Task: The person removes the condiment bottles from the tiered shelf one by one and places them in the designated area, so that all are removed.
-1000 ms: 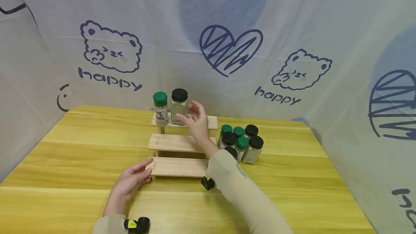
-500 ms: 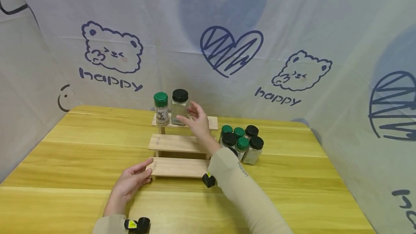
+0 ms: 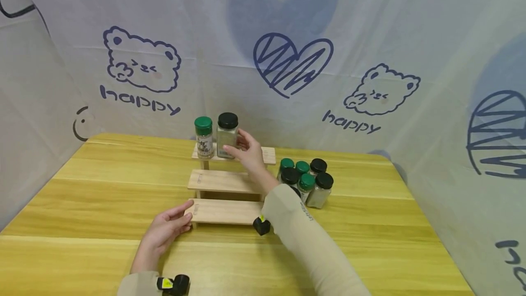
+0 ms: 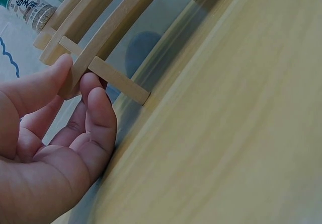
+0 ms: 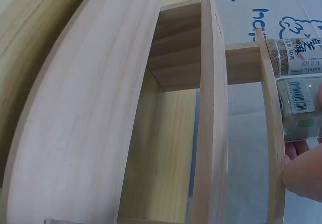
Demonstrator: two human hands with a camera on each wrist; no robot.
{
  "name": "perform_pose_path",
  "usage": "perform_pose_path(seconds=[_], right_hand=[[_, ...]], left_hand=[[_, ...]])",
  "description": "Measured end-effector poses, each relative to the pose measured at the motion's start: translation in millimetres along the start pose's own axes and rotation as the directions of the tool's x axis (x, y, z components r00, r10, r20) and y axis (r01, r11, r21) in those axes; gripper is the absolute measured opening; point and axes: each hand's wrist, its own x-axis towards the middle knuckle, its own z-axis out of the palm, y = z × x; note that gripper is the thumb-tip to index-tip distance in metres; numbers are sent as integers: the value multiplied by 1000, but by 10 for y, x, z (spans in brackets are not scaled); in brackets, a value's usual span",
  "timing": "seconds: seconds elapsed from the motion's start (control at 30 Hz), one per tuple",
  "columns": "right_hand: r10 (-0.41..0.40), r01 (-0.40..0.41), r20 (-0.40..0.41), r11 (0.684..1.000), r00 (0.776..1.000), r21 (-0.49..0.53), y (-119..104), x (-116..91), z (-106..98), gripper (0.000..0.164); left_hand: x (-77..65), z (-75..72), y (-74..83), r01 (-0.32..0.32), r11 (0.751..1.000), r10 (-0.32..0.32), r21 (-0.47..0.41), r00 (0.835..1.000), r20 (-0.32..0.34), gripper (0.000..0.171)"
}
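Observation:
A three-tier wooden step rack [image 3: 228,212] stands on the table. My left hand [image 3: 166,231] holds the left end of its lowest shelf, thumb on top and fingertips underneath in the left wrist view. On the top shelf is a clear square spice jar [image 3: 224,140] with a black lid, upright. My right hand [image 3: 251,155] grips this jar from the right, thumb at its front and fingers at its far side. In the right wrist view only part of that hand shows beside the jar's base [image 5: 297,126]. A green-capped spice bottle [image 3: 204,144] with a printed label stands left of the jar.
Right of the rack, several spice jars [image 3: 319,193] with black or green lids stand close together, partly hidden by the right forearm. A printed cloth [image 3: 296,118] hangs behind the table [image 3: 370,223]. The middle shelf [image 3: 222,181] bears nothing visible.
The right hand's fingers have drawn in closer against the black-lidded jar. The jar has barely shifted. The left hand and the rack look the same.

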Motion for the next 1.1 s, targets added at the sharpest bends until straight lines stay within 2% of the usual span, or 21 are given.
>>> perform_pose_path(seconds=[0.2, 0.47, 0.67, 0.93, 1.1], right_hand=[[-22, 20, -30, 999, 999, -41, 12, -6, 26, 59], [-94, 89, -97, 994, 991, -58, 23, -35, 51, 54], [-92, 91, -114, 996, 989, -15, 23, -42, 9, 53], [-40, 43, -87, 999, 995, 26, 0, -127, -84, 54], [-63, 64, -63, 998, 996, 4, -12, -195, -156, 54]], left_hand=[[4, -9, -9, 8, 1000, -8, 12, 1000, 11, 49], [-3, -5, 9, 2, 1000, -3, 14, 999, 38, 52], [6, -15, 13, -9, 1000, 8, 22, 999, 44, 52], [8, -16, -1, -6, 1000, 4, 31, 999, 40, 52], [0, -10, 5, -2, 1000, 1, 25, 999, 39, 53]])
